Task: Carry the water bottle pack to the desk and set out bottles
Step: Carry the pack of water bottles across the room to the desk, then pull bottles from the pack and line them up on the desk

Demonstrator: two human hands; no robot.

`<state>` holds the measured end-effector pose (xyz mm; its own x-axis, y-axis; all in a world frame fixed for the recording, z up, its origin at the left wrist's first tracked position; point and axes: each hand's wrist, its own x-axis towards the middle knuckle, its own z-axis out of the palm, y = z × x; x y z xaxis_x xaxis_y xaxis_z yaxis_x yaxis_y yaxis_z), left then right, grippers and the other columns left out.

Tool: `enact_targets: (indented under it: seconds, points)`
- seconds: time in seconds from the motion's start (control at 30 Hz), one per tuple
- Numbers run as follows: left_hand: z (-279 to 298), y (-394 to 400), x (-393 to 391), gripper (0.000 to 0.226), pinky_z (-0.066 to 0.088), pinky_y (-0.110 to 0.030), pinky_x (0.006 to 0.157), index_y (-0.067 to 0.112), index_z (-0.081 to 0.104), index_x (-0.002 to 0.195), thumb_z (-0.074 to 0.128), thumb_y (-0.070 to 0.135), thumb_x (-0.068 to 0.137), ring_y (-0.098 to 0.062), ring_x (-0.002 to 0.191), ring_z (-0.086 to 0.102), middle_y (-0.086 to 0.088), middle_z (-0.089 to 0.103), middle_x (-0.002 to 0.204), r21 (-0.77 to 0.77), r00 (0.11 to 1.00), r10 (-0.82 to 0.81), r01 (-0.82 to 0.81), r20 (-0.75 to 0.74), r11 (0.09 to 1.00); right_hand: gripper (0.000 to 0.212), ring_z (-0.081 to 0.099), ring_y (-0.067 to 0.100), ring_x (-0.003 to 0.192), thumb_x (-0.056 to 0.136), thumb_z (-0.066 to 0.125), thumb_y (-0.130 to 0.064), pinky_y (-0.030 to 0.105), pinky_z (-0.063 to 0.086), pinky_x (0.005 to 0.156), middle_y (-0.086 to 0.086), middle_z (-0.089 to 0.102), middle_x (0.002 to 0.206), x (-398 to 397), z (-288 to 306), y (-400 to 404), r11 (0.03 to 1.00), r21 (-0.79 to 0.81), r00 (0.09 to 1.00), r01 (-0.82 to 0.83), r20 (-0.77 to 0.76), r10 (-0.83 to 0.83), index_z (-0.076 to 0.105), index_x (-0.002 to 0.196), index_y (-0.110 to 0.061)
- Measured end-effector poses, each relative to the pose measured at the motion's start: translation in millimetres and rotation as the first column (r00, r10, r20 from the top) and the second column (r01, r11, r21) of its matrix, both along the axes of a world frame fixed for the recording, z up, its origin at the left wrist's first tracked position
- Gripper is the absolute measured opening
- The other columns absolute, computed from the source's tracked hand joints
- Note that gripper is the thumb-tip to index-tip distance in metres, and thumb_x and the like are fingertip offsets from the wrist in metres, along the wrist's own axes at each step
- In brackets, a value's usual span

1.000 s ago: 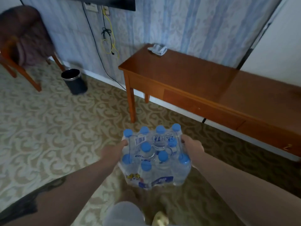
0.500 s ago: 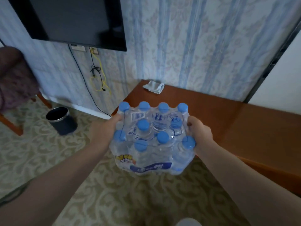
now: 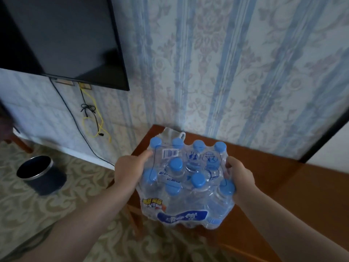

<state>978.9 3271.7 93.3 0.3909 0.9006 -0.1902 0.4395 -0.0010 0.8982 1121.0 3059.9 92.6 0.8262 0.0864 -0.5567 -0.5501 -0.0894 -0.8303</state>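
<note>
A shrink-wrapped water bottle pack (image 3: 186, 184) with several blue-capped clear bottles hangs in the air over the left end of the brown wooden desk (image 3: 283, 178). My left hand (image 3: 130, 169) grips the pack's left side. On its right side, my right hand (image 3: 238, 176) holds it with fingers curled into the wrap. The pack tilts slightly toward me and hides part of the desk top beneath it.
A white crumpled cloth (image 3: 172, 134) lies on the desk's far left corner, behind the pack. A wall-mounted TV (image 3: 62, 38) hangs at upper left with cables (image 3: 92, 120) below. A dark waste bin (image 3: 40, 174) stands on the patterned carpet at left.
I have walked closer to the desk. The pack has risen and now sits over the desk's left end, held by both hands as before.
</note>
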Motion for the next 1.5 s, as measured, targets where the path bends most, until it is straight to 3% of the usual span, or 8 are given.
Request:
enact_targets:
  seconds: [0.1, 0.2, 0.4, 0.77, 0.93, 1.1, 1.27, 1.5]
  points:
    - [-13.0, 21.7, 28.4, 0.052, 0.041, -0.037, 0.051, 0.003, 0.069, 0.058, 0.066, 0.053, 0.073, -0.027, 0.058, 0.060, -0.023, 0.070, 0.072, 0.029, 0.999, -0.025, 0.027, -0.045, 0.999, 0.018, 0.060, 0.028, 0.072, 0.066, 0.064, -0.028, 0.040, 0.050, 0.068, 0.011, 0.061, 0.077, 24.8, -1.8, 22.2, 0.999, -0.030, 1.000, 0.026, -0.004, -0.026, 0.059, 0.068, -0.011]
    - [-15.3, 48.3, 51.7, 0.060, 0.039, -0.034, 0.048, -0.007, 0.068, 0.066, 0.070, 0.054, 0.066, -0.021, 0.051, 0.057, -0.016, 0.067, 0.061, -0.031, 1.000, -0.006, 0.006, -0.012, 1.000, 0.018, 0.061, 0.028, 0.072, 0.070, 0.064, -0.029, 0.040, 0.051, 0.068, 0.012, 0.062, 0.079, 43.8, -3.5, 43.5, 0.999, -0.030, 0.999, 0.039, -0.027, -0.040, 0.061, 0.071, -0.011]
    - [-9.2, 110.4, 100.0, 0.047, 0.040, -0.033, 0.048, 0.008, 0.062, 0.047, 0.075, 0.052, 0.054, -0.018, 0.048, 0.056, 0.003, 0.057, 0.042, -0.069, 0.998, -0.061, 0.061, 0.008, 0.996, 0.019, 0.059, 0.027, 0.073, 0.069, 0.063, -0.028, 0.039, 0.049, 0.069, 0.012, 0.060, 0.081, 68.4, -8.2, 89.8, 0.990, -0.005, 0.987, 0.142, -0.072, -0.142, 0.058, 0.075, -0.011]
    - [-38.8, 163.2, 139.1, 0.057, 0.040, -0.034, 0.050, 0.001, 0.061, 0.054, 0.070, 0.057, 0.063, -0.020, 0.051, 0.055, -0.005, 0.058, 0.052, -0.078, 0.973, -0.201, 0.193, -0.117, 0.978, 0.021, 0.057, 0.025, 0.065, 0.063, 0.063, -0.031, 0.035, 0.048, 0.061, 0.007, 0.059, 0.071, 87.5, -30.1, 133.3, 0.968, -0.071, 0.967, 0.241, -0.071, -0.246, 0.060, 0.071, -0.011]
    - [-54.3, 165.3, 134.3, 0.056, 0.041, -0.038, 0.054, 0.004, 0.057, 0.049, 0.063, 0.054, 0.071, -0.015, 0.047, 0.051, 0.001, 0.052, 0.041, -0.107, 0.965, -0.260, 0.261, 0.026, 0.959, 0.016, 0.054, 0.021, 0.051, 0.054, 0.059, -0.027, 0.036, 0.045, 0.056, 0.002, 0.056, 0.050, 87.9, -37.1, 132.3, 0.982, 0.021, 0.974, 0.189, -0.133, -0.184, 0.056, 0.063, -0.014]
    - [-56.8, 152.1, 143.3, 0.044, 0.040, -0.039, 0.058, 0.014, 0.051, 0.053, 0.053, 0.044, 0.086, -0.021, 0.058, 0.049, -0.004, 0.052, 0.055, -0.170, 0.984, -0.136, 0.154, 0.112, 0.973, 0.010, 0.047, 0.019, 0.049, 0.055, 0.057, -0.026, 0.037, 0.040, 0.056, 0.000, 0.049, 0.051, 89.3, -36.6, 132.6, 0.979, 0.095, 0.978, 0.179, -0.123, -0.167, 0.051, 0.051, -0.019]
    - [-58.5, 152.1, 139.3, 0.042, 0.043, -0.040, 0.061, 0.013, 0.056, 0.059, 0.046, 0.040, 0.090, -0.023, 0.062, 0.054, -0.007, 0.056, 0.059, -0.126, 0.974, -0.190, 0.205, 0.123, 0.971, 0.027, 0.056, 0.023, 0.062, 0.061, 0.055, -0.037, 0.040, 0.046, 0.063, 0.005, 0.061, 0.071, 89.6, -39.4, 130.8, 0.991, 0.016, 0.989, 0.132, -0.075, -0.130, 0.059, 0.074, -0.013]
    - [-52.7, 162.8, 121.2, 0.068, 0.047, -0.036, 0.066, 0.009, 0.063, 0.069, 0.043, 0.074, 0.079, -0.024, 0.071, 0.062, -0.008, 0.065, 0.069, -0.234, 0.899, -0.383, 0.334, -0.211, 0.913, 0.052, 0.064, 0.026, 0.090, 0.079, 0.052, -0.054, 0.047, 0.053, 0.086, 0.008, 0.064, 0.097, 78.3, -41.9, 115.8, 0.964, -0.264, 0.997, -0.035, 0.056, 0.052, 0.055, 0.109, -0.011]
